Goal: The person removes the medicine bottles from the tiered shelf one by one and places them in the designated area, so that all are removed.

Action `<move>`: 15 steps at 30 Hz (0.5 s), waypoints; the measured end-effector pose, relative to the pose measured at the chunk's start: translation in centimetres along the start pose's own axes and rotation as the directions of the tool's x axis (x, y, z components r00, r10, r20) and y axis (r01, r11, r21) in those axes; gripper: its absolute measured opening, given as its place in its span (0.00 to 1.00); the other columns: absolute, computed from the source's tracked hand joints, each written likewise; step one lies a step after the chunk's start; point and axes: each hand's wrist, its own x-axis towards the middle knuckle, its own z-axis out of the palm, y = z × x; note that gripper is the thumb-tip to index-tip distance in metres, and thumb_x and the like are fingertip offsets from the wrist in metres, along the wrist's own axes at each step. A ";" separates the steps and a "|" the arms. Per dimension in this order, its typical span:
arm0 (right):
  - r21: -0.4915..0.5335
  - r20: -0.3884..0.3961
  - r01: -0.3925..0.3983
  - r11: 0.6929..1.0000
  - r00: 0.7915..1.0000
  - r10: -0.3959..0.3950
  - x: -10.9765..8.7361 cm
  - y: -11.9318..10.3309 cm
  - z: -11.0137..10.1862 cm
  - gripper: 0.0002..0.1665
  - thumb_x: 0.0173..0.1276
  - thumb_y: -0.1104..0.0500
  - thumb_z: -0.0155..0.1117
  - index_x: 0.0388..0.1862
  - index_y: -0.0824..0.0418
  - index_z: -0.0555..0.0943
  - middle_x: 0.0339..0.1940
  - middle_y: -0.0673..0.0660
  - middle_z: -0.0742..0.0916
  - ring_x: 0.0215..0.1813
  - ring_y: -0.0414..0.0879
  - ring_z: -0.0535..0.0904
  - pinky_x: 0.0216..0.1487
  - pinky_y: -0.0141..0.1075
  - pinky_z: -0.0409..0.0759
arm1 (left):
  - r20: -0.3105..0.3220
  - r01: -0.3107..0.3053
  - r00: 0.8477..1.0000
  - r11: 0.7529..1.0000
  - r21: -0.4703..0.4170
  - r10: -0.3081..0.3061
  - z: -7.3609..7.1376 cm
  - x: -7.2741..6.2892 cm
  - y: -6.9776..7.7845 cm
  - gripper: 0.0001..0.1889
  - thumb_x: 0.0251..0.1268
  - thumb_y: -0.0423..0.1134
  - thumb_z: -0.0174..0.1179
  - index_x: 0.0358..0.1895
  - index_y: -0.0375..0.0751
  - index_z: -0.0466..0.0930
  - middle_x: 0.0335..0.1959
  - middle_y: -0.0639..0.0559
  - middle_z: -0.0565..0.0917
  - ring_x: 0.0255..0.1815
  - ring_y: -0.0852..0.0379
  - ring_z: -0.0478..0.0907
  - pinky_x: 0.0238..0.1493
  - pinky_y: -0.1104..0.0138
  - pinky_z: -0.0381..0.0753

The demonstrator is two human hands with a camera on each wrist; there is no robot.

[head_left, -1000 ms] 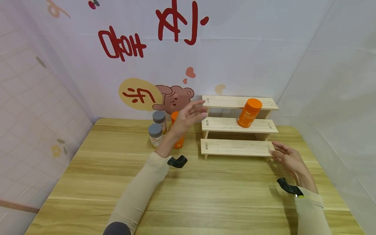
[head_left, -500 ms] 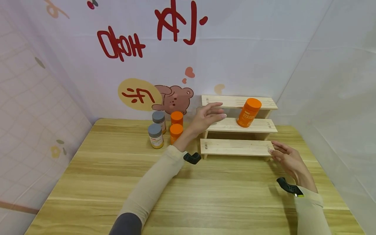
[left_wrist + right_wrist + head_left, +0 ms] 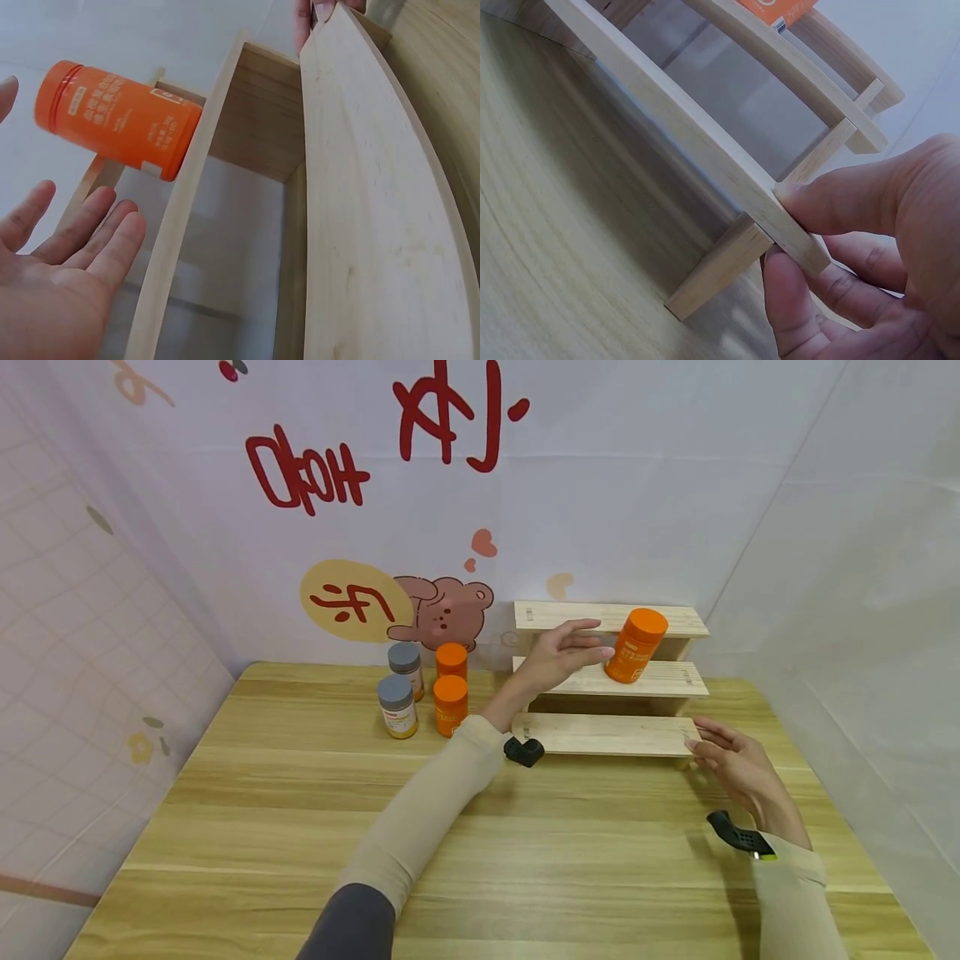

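An orange bottle (image 3: pixel 634 647) with an orange lid stands on the middle tier of a three-step wooden shelf (image 3: pixel 600 732), toward its right side. My left hand (image 3: pixel 561 657) reaches in from the left, thumb and fingers spread beside the bottle. In the left wrist view a gap shows between the fingers (image 3: pixel 112 244) and the orange bottle (image 3: pixel 116 116). My right hand (image 3: pixel 738 768) holds the right end of the lowest tier. In the right wrist view its thumb (image 3: pixel 840 199) lies on top of the board (image 3: pixel 705 139) and the fingers curl underneath.
Left of the shelf, two grey-lidded bottles (image 3: pixel 397 706) and two orange bottles (image 3: pixel 451 706) stand on the wooden table (image 3: pixel 300 827). A white printed backdrop (image 3: pixel 637 485) rises right behind the shelf, with another white sheet (image 3: pixel 885 635) along the right side.
My left hand has moved right from near the bottles on the table to beside the orange bottle on the shelf. The right hand keeps its hold on the lowest board.
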 end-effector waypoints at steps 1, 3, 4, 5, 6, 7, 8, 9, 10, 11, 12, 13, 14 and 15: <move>-0.004 -0.001 0.002 1.000 1.000 -0.002 0.0 0.0 0.0 0.46 0.75 0.56 0.67 0.83 0.60 0.55 0.60 0.41 0.73 0.52 0.31 0.81 0.50 0.29 0.84 | 0.002 0.003 1.000 1.000 0.006 -0.003 0.2 0.2 0.0 0.34 0.70 0.48 0.65 0.77 0.52 0.66 0.72 0.42 0.76 0.68 0.59 0.77 0.66 0.61 0.80; -0.012 -0.003 0.006 1.000 1.000 -0.006 0.0 -0.1 0.0 0.46 0.75 0.56 0.67 0.83 0.61 0.55 0.60 0.41 0.72 0.51 0.31 0.81 0.50 0.29 0.84 | 0.005 0.004 1.000 1.000 0.012 -0.004 0.6 0.7 -0.1 0.34 0.70 0.48 0.66 0.77 0.51 0.66 0.72 0.42 0.75 0.68 0.59 0.76 0.66 0.61 0.80; -0.015 -0.004 0.008 1.000 1.000 -0.008 0.0 -0.1 0.0 0.46 0.74 0.56 0.67 0.83 0.61 0.55 0.60 0.42 0.72 0.52 0.31 0.81 0.50 0.29 0.84 | 0.005 0.004 1.000 1.000 0.013 -0.005 0.9 0.9 -0.1 0.34 0.70 0.48 0.66 0.77 0.50 0.66 0.72 0.42 0.75 0.68 0.59 0.76 0.66 0.60 0.80; -0.022 -0.003 0.008 1.000 1.000 -0.008 0.0 -0.1 0.0 0.46 0.74 0.56 0.67 0.84 0.61 0.55 0.60 0.42 0.72 0.52 0.30 0.81 0.50 0.29 0.84 | 0.005 0.008 1.000 1.000 0.010 -0.008 1.1 1.2 -0.2 0.34 0.70 0.47 0.66 0.77 0.50 0.67 0.72 0.42 0.75 0.67 0.59 0.77 0.66 0.61 0.80; -0.021 -0.002 0.007 1.000 1.000 -0.007 0.0 -0.1 0.0 0.46 0.74 0.56 0.67 0.83 0.61 0.55 0.60 0.42 0.72 0.52 0.31 0.81 0.50 0.29 0.84 | 0.007 0.010 1.000 1.000 0.009 -0.010 1.3 1.4 -0.2 0.34 0.70 0.46 0.66 0.77 0.49 0.67 0.72 0.43 0.76 0.67 0.60 0.77 0.65 0.62 0.80; -0.022 -0.003 0.007 1.000 1.000 -0.007 -0.1 -0.2 0.0 0.46 0.74 0.56 0.67 0.83 0.61 0.55 0.60 0.42 0.73 0.52 0.31 0.81 0.50 0.29 0.84 | 0.009 0.014 1.000 1.000 0.005 -0.014 1.6 1.7 -0.3 0.34 0.70 0.46 0.66 0.77 0.49 0.67 0.71 0.44 0.76 0.66 0.60 0.77 0.65 0.63 0.81; -0.022 -0.003 0.008 1.000 1.000 -0.008 -0.1 -0.2 0.0 0.46 0.74 0.56 0.67 0.83 0.61 0.56 0.60 0.42 0.73 0.52 0.31 0.81 0.50 0.29 0.84 | 0.013 0.019 1.000 1.000 0.002 -0.019 1.8 1.9 -0.3 0.33 0.71 0.46 0.66 0.77 0.50 0.67 0.71 0.45 0.77 0.66 0.60 0.77 0.64 0.63 0.81; -0.023 -0.003 0.008 1.000 1.000 -0.008 -0.1 -0.2 0.0 0.46 0.74 0.56 0.67 0.83 0.60 0.56 0.60 0.42 0.73 0.52 0.30 0.81 0.50 0.29 0.84 | 0.018 0.022 1.000 1.000 0.002 -0.022 2.0 2.2 -0.4 0.33 0.71 0.46 0.65 0.77 0.50 0.67 0.70 0.47 0.77 0.66 0.61 0.78 0.64 0.64 0.81; -0.023 -0.003 0.008 1.000 1.000 -0.008 -0.1 -0.1 0.0 0.46 0.74 0.56 0.67 0.83 0.60 0.56 0.60 0.42 0.73 0.52 0.30 0.81 0.51 0.29 0.84 | 0.020 0.026 0.999 1.000 0.007 -0.027 2.2 2.4 -0.4 0.33 0.71 0.47 0.66 0.77 0.51 0.67 0.70 0.49 0.78 0.65 0.61 0.78 0.63 0.66 0.81; -0.023 -0.003 0.008 1.000 1.000 -0.008 -0.1 -0.1 0.0 0.45 0.74 0.56 0.67 0.83 0.60 0.56 0.60 0.42 0.74 0.52 0.30 0.81 0.51 0.29 0.84 | 0.021 0.030 0.999 0.999 0.014 -0.031 2.4 2.6 -0.4 0.33 0.70 0.47 0.66 0.76 0.53 0.68 0.69 0.51 0.78 0.64 0.62 0.78 0.61 0.67 0.81; -0.022 -0.005 0.009 1.000 1.000 -0.009 -0.1 -0.1 0.0 0.45 0.74 0.56 0.67 0.83 0.59 0.56 0.59 0.42 0.74 0.52 0.30 0.82 0.51 0.29 0.84 | 0.022 0.033 0.999 0.999 0.022 -0.033 2.6 2.8 -0.4 0.33 0.70 0.48 0.66 0.76 0.54 0.68 0.68 0.52 0.79 0.63 0.63 0.78 0.61 0.67 0.82; -0.023 -0.005 0.011 1.000 1.000 -0.011 0.0 -0.1 -0.1 0.45 0.74 0.56 0.67 0.83 0.59 0.57 0.60 0.41 0.74 0.52 0.30 0.82 0.51 0.29 0.84 | 0.020 0.034 0.999 0.999 0.029 -0.035 2.8 3.0 -0.4 0.33 0.69 0.49 0.67 0.76 0.55 0.69 0.67 0.53 0.80 0.62 0.64 0.79 0.60 0.68 0.82; -0.022 -0.005 0.011 1.000 1.000 -0.011 0.0 0.0 -0.1 0.44 0.75 0.56 0.67 0.83 0.59 0.57 0.60 0.41 0.74 0.52 0.30 0.82 0.51 0.29 0.84 | 0.016 0.036 0.999 0.999 0.038 -0.037 2.9 3.1 -0.4 0.33 0.69 0.50 0.67 0.75 0.57 0.69 0.66 0.54 0.80 0.61 0.64 0.79 0.59 0.68 0.82; -0.025 -0.005 0.010 1.000 1.000 -0.010 0.1 0.0 -0.1 0.45 0.75 0.56 0.66 0.83 0.59 0.56 0.60 0.41 0.73 0.52 0.30 0.82 0.51 0.28 0.84 | 0.009 0.035 0.999 0.998 0.044 -0.035 3.1 3.2 -0.3 0.32 0.68 0.51 0.67 0.75 0.57 0.70 0.65 0.55 0.81 0.60 0.65 0.79 0.59 0.68 0.82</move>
